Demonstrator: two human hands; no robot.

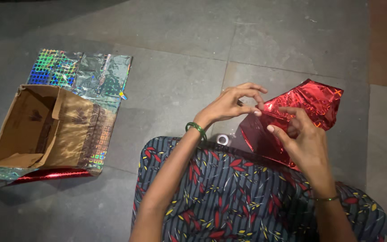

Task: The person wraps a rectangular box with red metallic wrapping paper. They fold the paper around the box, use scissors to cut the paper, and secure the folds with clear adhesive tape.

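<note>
A parcel wrapped in shiny red foil paper (312, 104) rests against my knee on the grey stone floor. My left hand (234, 104), with a green bangle on the wrist, pinches something small at the paper's upper left edge; what it is I cannot tell. My right hand (303, 141) presses on the red wrap from the front, fingers spread over a fold. A small roll of clear tape (222, 140) lies on the floor just below my left wrist.
At the left an open cardboard box (32, 130) lies on sheets of silver holographic wrapping paper (97, 76), with a strip of red foil (50, 175) under its near edge. My lap in patterned dark fabric (229, 192) fills the foreground.
</note>
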